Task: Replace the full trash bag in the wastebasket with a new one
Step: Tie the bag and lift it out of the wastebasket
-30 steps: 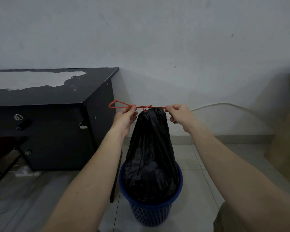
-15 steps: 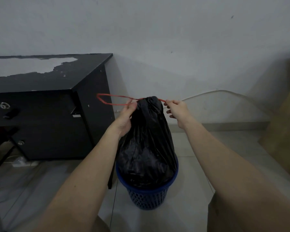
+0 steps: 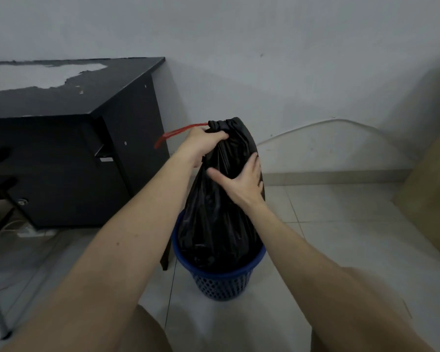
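- The black trash bag (image 3: 219, 212) stands in the blue wastebasket (image 3: 220, 283) at the centre of the frame, its long axis running up from the basket to a cinched neck.
- The left hand (image 3: 203, 142) grips that neck just below the knot, fingers curled round the plastic; the red drawstring (image 3: 178, 132) trails off toward the left.
- The right hand (image 3: 241, 180) lies lower, fingers spread flat against the bag's side, gripping nothing as far as the view shows.
- Judgement: the lift goes straight up along the bag's axis, and the left hand, at the top, is placed to pull.
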